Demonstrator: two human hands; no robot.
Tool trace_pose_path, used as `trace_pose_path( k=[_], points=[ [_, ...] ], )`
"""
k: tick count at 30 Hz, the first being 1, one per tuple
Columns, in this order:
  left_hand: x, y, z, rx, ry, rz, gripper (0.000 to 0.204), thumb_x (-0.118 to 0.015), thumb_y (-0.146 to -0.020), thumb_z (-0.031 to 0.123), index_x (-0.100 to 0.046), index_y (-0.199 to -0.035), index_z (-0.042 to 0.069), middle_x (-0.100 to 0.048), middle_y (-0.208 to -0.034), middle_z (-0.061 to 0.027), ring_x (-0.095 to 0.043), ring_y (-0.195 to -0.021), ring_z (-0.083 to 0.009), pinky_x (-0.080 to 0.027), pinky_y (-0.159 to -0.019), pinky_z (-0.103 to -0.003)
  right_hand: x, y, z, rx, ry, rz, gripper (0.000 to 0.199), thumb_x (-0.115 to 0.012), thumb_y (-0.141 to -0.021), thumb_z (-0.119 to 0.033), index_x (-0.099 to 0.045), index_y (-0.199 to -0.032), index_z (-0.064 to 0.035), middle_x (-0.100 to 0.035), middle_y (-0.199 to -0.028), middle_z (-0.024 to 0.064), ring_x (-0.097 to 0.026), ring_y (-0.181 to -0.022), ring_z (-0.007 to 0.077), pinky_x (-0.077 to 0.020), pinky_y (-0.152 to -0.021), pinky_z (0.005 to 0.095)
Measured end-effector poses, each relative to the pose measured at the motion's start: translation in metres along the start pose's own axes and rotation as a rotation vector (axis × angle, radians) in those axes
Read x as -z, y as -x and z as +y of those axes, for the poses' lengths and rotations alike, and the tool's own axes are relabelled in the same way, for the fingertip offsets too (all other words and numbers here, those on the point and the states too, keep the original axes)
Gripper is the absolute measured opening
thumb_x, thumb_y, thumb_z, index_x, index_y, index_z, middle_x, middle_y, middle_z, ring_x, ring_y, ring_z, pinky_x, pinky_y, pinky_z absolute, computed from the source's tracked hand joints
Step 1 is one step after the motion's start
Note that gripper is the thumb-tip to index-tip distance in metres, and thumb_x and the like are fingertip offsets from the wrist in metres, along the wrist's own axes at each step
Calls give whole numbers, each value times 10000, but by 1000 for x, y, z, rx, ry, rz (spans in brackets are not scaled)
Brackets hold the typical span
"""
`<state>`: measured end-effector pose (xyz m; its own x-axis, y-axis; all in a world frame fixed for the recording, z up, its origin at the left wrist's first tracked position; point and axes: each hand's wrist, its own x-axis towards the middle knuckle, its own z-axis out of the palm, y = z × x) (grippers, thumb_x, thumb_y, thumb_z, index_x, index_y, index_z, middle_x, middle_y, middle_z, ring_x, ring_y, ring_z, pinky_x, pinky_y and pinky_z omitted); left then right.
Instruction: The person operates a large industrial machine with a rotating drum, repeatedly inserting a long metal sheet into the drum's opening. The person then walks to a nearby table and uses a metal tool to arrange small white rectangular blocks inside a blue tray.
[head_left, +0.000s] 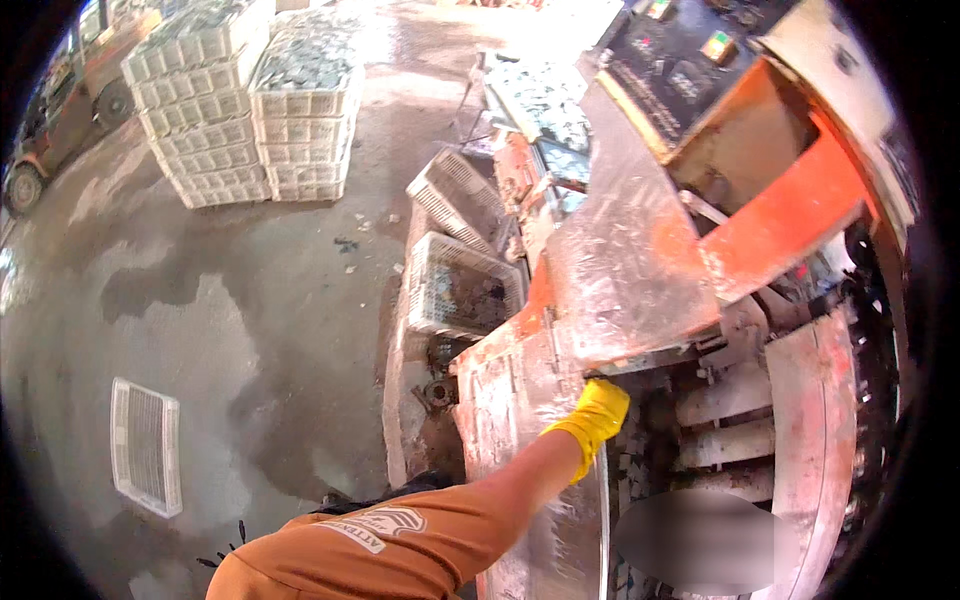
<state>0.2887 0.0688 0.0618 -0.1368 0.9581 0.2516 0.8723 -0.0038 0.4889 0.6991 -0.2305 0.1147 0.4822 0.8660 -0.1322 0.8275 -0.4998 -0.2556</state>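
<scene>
Machine housing meets one yellow-gloved left hand, grip state unclear; two crate stacks stand behind.

The left hand wears a bright yellow glove, and the sleeve behind it is rusty orange with a white striped emblem. The machine at right is dull silver metal, blotched and streaked, with orange painted panels and a black control panel at the far end carrying small red and green spots. The crates beside it are white lattice, as are the stacked crates far left. The floor is grey with darker wet patches, and a white grid-patterned crate lid lies near left.
</scene>
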Motion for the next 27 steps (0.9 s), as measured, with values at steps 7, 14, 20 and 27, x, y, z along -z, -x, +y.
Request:
trace_pose_path(
  k=[7,14,20,27],
  points=[
    [-17,0,1,-33,97,36,158,-680,-819,193,-799,-888,115,-780,-933,-123,-747,-893,-326,-562,-778,-464,-5,-11,-15,17,31,-3,575,-609,-986,-498,-695,-1168,41,-701,-1113,205,-653,-985,351,-522,-823,406],
    [0,-3,2,-12,16,-41,211,-669,-824,202,-804,-959,113,-778,-973,-135,-741,-941,-335,-566,-822,-454,-6,-14,13,-7,-47,17,536,-632,-979,-464,-694,-1146,41,-702,-1062,184,-655,-919,319,-531,-762,394],
    [14,-2,13,4,-162,-235,282,-660,-874,248,-803,-1093,145,-772,-1126,-114,-720,-1080,-316,-527,-926,-487,-13,-8,72,-60,-126,44,503,-652,-972,-436,-693,-1127,41,-702,-1019,166,-656,-862,292,-538,-710,383],
    [12,0,1,-56,-202,-112,321,-670,-853,384,-787,-1012,132,-770,-1027,-132,-720,-995,-359,-541,-885,-483,-34,-21,142,-95,-235,85,466,-676,-964,-403,-692,-1105,41,-703,-969,145,-659,-796,261,-546,-649,371]
  ],
)
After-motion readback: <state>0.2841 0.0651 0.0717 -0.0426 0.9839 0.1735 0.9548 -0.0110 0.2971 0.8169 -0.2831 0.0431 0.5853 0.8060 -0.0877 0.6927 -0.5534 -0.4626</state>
